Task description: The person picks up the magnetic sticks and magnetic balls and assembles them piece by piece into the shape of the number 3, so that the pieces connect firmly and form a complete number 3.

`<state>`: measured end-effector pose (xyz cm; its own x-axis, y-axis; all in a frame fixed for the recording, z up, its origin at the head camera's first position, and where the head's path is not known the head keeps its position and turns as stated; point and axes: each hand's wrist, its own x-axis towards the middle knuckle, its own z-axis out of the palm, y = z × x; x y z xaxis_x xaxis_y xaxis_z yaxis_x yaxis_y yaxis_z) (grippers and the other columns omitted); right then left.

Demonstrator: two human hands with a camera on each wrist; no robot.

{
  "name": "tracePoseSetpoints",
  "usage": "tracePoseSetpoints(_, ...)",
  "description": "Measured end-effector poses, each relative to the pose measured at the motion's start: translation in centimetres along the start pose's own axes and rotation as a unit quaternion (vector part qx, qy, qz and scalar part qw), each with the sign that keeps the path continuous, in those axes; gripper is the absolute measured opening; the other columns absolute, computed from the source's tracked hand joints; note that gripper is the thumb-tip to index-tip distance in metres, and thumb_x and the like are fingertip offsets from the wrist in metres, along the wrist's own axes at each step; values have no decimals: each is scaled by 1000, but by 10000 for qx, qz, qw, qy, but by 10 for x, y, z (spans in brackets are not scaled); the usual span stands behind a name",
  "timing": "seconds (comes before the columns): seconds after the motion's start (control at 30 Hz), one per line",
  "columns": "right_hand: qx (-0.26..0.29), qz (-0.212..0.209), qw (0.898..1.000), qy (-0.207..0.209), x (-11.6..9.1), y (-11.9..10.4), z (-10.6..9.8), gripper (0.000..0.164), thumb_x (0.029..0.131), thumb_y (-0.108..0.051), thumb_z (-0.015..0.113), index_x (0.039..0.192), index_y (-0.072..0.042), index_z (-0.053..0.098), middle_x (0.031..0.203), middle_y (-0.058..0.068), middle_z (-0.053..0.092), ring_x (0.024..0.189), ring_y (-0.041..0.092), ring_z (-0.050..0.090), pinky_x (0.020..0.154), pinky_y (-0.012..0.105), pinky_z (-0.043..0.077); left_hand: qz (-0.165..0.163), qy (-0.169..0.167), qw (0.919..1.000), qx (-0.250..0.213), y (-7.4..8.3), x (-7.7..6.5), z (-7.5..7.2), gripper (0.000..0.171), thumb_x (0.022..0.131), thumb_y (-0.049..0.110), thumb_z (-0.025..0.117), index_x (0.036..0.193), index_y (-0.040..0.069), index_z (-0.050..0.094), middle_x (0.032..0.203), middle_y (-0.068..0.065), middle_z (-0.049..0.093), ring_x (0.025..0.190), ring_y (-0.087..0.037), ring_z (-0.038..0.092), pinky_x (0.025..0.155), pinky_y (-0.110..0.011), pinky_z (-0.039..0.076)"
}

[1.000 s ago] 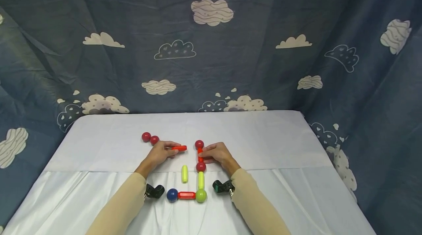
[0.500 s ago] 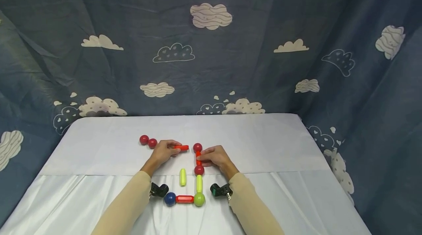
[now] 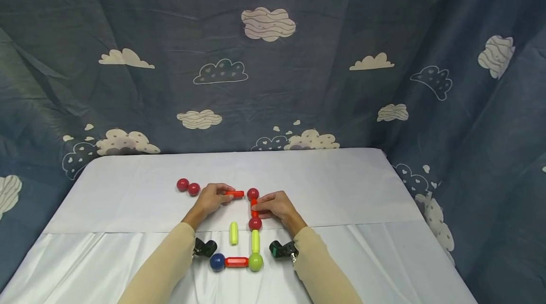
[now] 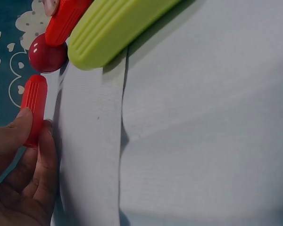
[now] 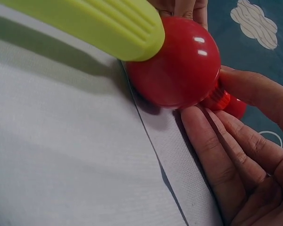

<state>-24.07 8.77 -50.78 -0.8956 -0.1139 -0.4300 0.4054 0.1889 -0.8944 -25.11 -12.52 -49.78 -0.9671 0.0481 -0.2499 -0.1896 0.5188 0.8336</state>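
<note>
My left hand (image 3: 212,198) pinches a red rod (image 4: 35,103) between thumb and fingers, its free end pointing right. A narrow gap parts that end from the far red ball (image 3: 253,193) in the left wrist view. From the right side, my right hand (image 3: 276,205) grips a second red rod (image 3: 254,207), which joins the far ball to the near red ball (image 5: 177,63). A yellow-green rod (image 3: 255,241) runs from the near ball down to a green ball (image 3: 255,262). Another red rod (image 3: 236,262) links that green ball to a blue ball (image 3: 217,262).
A loose yellow-green rod (image 3: 233,234) lies inside the partial frame, left of the joined one. Two loose red balls (image 3: 194,189) sit beyond my left hand. White cloth (image 3: 341,185) covers the table, with a dark cloud-print curtain (image 3: 298,71) behind.
My left hand has carried its red rod rightward, narrowing the gap to the far red ball. The right hand keeps its grip on the upright red rod. The head view has shifted slightly.
</note>
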Motion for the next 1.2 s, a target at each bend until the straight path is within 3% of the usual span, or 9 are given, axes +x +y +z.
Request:
tracePoseSetpoints(0.57, 234, -126, 9996, -111, -1, 3, 11, 24, 74, 1, 79, 96, 6, 70, 83, 14, 72, 66, 17, 70, 61, 30, 56, 173, -100, 9997, 136, -4, -5, -1, 22, 88, 9, 68, 109, 5, 69, 88, -3, 67, 73, -14, 58, 65, -25, 45)
tracePoseSetpoints(0.93, 40, -26, 10000, 10, -1, 0, 5, 25, 74, -2, 81, 96, 3, 71, 84, 11, 72, 69, 18, 70, 62, 30, 56, 316, -106, 9994, 5, -1, -14, -17, 24, 86, 8, 70, 109, 3, 68, 92, -7, 69, 75, -17, 63, 65, -27, 48)
tracePoseSetpoints(1.07, 148, -73, 9999, -11, 0, 0, 2, 26, 74, -1, 80, 97, 5, 70, 84, 12, 72, 69, 18, 70, 62, 30, 56, 449, -73, 9986, 265, 1, -17, -26, 22, 86, 8, 70, 108, 4, 68, 92, -6, 68, 74, -16, 62, 63, -27, 49)
tracePoseSetpoints(1.2, 273, -110, 9995, -94, -1, 1, 0, 26, 74, 2, 79, 98, 8, 69, 83, 12, 71, 69, 18, 70, 63, 30, 56, 702, -66, 9942, 817, 3, -21, -38, 21, 86, 9, 70, 107, 4, 68, 94, -6, 68, 77, -16, 61, 65, -27, 50)
